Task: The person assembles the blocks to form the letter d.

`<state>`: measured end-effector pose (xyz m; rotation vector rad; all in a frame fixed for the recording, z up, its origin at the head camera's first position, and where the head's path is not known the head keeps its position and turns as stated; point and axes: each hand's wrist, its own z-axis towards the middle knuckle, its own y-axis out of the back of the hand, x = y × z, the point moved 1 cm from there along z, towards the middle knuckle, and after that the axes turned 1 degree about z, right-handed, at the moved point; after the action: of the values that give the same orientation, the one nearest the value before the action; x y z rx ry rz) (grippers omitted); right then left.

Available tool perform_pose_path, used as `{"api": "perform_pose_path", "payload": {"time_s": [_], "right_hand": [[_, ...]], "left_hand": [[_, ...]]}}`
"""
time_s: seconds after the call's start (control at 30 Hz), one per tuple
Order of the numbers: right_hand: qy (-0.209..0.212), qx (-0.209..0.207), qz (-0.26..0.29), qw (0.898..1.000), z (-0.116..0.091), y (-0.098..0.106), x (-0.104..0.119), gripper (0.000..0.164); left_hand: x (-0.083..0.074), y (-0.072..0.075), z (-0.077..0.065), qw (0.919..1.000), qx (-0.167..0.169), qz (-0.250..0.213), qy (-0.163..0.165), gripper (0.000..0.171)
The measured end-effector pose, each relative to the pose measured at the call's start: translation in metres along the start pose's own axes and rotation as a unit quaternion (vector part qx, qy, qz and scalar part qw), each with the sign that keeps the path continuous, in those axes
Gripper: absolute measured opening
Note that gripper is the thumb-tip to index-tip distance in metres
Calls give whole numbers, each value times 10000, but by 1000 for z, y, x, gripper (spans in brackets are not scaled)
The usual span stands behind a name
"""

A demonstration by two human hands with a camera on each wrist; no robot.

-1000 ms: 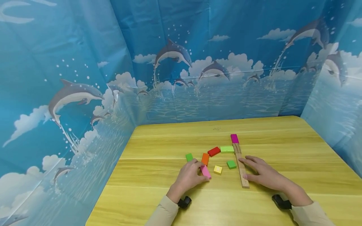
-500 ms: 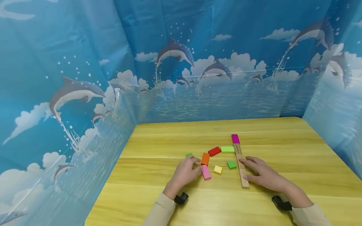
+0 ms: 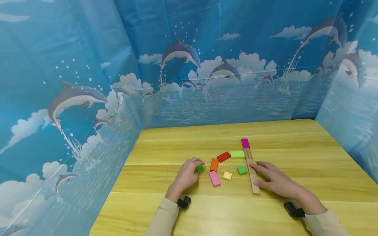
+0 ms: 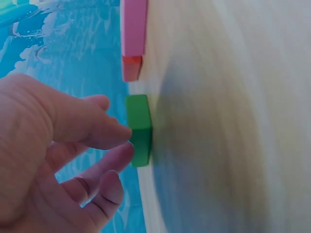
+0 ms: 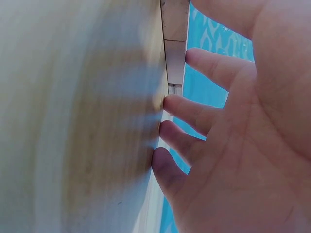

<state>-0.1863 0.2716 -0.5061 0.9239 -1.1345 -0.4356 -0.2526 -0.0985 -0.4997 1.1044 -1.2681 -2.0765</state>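
Note:
In the head view my left hand [image 3: 185,175] is at the table's left, its fingers curled round a small green block [image 3: 199,168]. The left wrist view has the thumb and a fingertip close together at that green block's [image 4: 139,128] side. My right hand [image 3: 276,182] lies along a straight row of plain wooden blocks [image 3: 253,178], thumb and index fingertip at its right side. In the right wrist view its fingers are spread and fairly straight, with fingertips on the table beside the row.
A magenta block [image 3: 245,143] tops the wooden row. From it a lime block [image 3: 237,154], red block [image 3: 223,156], orange block [image 3: 214,165] and pink block [image 3: 214,179] curve leftward. Inside the curve lie a yellow block [image 3: 227,176] and another green block [image 3: 241,170].
My left hand has let go of the pink block, moved left and closed round the green block. My right hand stays by the wooden row.

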Motion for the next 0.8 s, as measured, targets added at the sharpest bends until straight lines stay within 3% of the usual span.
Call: {"api": "perform_pose_path", "payload": {"time_s": [0.2, 0.33, 0.5, 0.8], "right_hand": [[-36, -1, -33, 10000, 0, -1, 0, 70], [-65, -1, -8, 10000, -2, -2, 0, 70], [-123, 38, 89, 9999, -6, -3, 1, 70], [-66, 4, 51, 10000, -6, -4, 1, 69]], "left_hand": [[7, -2, 3, 9990, 15, 307, -332, 51], [11, -3, 4, 9977, 202, 475, -438, 50], [13, -6, 2, 9970, 436, 469, -439, 45], [14, -6, 1, 9980, 367, 328, -388, 42]]}}
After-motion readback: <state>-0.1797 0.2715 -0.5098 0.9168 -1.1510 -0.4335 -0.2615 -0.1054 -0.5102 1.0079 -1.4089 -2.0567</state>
